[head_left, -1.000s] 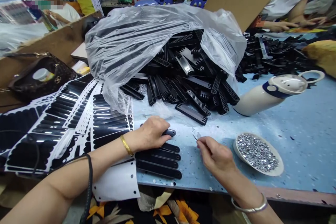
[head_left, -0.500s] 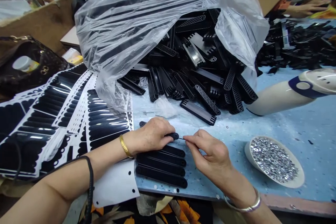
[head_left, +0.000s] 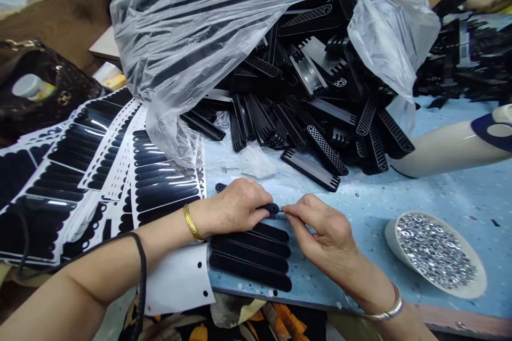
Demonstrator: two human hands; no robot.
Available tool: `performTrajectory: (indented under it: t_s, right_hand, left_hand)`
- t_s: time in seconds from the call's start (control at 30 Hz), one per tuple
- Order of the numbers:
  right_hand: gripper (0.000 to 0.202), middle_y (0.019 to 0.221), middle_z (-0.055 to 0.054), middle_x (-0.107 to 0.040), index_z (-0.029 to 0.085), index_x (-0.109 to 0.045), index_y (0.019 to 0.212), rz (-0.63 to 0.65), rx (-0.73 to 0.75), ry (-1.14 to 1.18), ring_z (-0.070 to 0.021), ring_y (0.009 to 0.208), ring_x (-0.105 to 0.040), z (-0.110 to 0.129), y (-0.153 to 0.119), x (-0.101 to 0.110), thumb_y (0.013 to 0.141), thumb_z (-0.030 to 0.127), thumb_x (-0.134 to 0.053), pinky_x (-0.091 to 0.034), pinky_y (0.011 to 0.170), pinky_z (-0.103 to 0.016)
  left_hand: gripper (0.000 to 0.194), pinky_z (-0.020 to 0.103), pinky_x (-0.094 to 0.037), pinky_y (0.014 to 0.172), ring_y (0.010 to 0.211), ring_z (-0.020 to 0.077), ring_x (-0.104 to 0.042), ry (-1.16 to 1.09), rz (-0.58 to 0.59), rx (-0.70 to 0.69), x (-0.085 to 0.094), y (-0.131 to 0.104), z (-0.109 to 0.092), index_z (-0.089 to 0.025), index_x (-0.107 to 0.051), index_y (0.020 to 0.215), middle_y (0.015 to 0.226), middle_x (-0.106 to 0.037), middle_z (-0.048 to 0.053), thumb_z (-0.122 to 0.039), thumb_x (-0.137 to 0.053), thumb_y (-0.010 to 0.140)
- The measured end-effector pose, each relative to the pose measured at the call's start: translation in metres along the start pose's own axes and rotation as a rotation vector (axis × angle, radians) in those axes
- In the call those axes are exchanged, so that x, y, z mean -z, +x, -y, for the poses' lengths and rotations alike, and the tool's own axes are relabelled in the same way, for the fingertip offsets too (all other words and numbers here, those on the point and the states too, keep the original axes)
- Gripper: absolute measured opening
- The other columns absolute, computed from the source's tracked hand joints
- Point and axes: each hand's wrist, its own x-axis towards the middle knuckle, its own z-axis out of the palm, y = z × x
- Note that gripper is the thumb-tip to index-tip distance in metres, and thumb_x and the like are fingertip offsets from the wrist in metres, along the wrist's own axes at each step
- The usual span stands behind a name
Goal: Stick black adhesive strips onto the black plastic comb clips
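My left hand point(head_left: 239, 206) is closed over a long black plastic strip; the strip's rounded end point(head_left: 273, 208) with a small hole sticks out past the thumb. My right hand point(head_left: 326, 226) pinches a thin dark pin-like piece point(head_left: 282, 210) right at that end. Whether the piece enters the hole, I cannot tell. Just below my left hand, several matching black strips point(head_left: 251, 270) lie side by side near the table's front edge. Another strip end point(head_left: 220, 187) shows beyond my left hand.
Behind my hands, a clear plastic bag point(head_left: 192, 26) spills black plastic parts point(head_left: 312, 170). At right stands a white bowl point(head_left: 394, 242) of small metal rings, with a pale lamp-like arm point(head_left: 444, 149) behind it. Sheets of black stickers point(head_left: 166, 176) and a brown handbag point(head_left: 76, 88) lie left.
The view has shifted slightly, so the bowl and pale arm appear farther right. My right fingertips are a little closer to the strip's end, and less of the thin piece shows.
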Motion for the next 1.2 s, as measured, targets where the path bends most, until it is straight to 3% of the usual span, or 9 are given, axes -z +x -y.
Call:
performTrajectory:
  t_s: [0.23,0.37,0.67,0.77,0.97,1.07,1.2]
  right_hand:
    - [0.023,0.066,-0.002,-0.06,0.021,-0.071,0.08,0.05,-0.075,0.108,-0.0137,0.061,-0.058,-0.004,0.003,0.001,0.088,0.015,-0.05,-0.047,0.056,-0.026]
    - [0.021,0.066,-0.001,-0.063,0.021,-0.07,0.075,0.141,-0.161,0.245,-0.0139,0.061,-0.059,-0.011,0.01,0.003,0.086,0.017,-0.052,-0.047,0.057,-0.026]
    - [0.019,0.054,0.003,-0.054,0.019,-0.064,0.061,0.265,-0.418,0.43,-0.0124,0.053,-0.049,-0.01,0.022,0.006,0.078,0.022,-0.055,-0.041,0.052,-0.025]
    - [0.02,0.053,0.002,-0.053,0.018,-0.064,0.063,0.252,-0.41,0.494,-0.0121,0.051,-0.049,-0.002,0.022,0.007,0.08,0.025,-0.055,-0.04,0.049,-0.024]
    - [0.017,0.057,0.002,-0.062,0.02,-0.069,0.073,0.104,-0.303,0.3,-0.0128,0.05,-0.056,0.003,0.014,0.013,0.083,0.025,-0.056,-0.045,0.048,-0.024]
    - [0.013,0.063,0.0,-0.068,0.021,-0.071,0.084,-0.033,-0.281,0.118,-0.0151,0.053,-0.062,-0.015,-0.001,0.012,0.083,0.024,-0.059,-0.049,0.05,-0.026]
    - [0.018,0.072,-0.005,-0.07,0.022,-0.07,0.076,-0.101,-0.12,-0.226,-0.0213,0.068,-0.066,-0.038,-0.017,0.007,0.084,0.021,-0.054,-0.053,0.062,-0.034]
  left_hand:
    - [0.011,0.03,-0.047,0.076,0.079,0.0197,-0.064,-0.032,-0.05,0.006,-0.003,-0.002,0.001,-0.016,-0.069,0.092,0.081,-0.069,0.006,-0.02,-0.062,0.085]
    - [0.018,0.031,-0.048,0.079,0.081,0.0196,-0.065,-0.076,-0.069,0.002,-0.006,-0.001,0.003,-0.017,-0.071,0.099,0.083,-0.072,0.005,-0.017,-0.064,0.083]
    - [0.019,0.031,-0.049,0.079,0.079,0.0192,-0.066,-0.144,-0.068,0.037,-0.008,0.002,0.005,-0.018,-0.073,0.097,0.083,-0.073,0.004,-0.017,-0.065,0.079]
    - [0.019,0.031,-0.049,0.078,0.078,0.0192,-0.066,-0.149,-0.077,0.043,-0.008,0.002,0.005,-0.018,-0.075,0.094,0.083,-0.074,0.004,-0.015,-0.066,0.078]
    - [0.018,0.03,-0.048,0.079,0.079,0.0194,-0.068,-0.128,-0.055,0.051,-0.007,0.004,0.005,-0.018,-0.075,0.095,0.083,-0.075,0.005,-0.017,-0.067,0.079]
    - [0.017,0.031,-0.048,0.081,0.081,0.02,-0.069,-0.125,-0.053,0.044,-0.008,0.004,0.006,-0.018,-0.076,0.095,0.085,-0.076,0.005,-0.019,-0.068,0.08]
    - [0.018,0.031,-0.049,0.082,0.082,0.0203,-0.069,-0.138,-0.057,0.032,-0.01,0.004,0.008,-0.016,-0.076,0.096,0.087,-0.076,0.006,-0.018,-0.068,0.08]
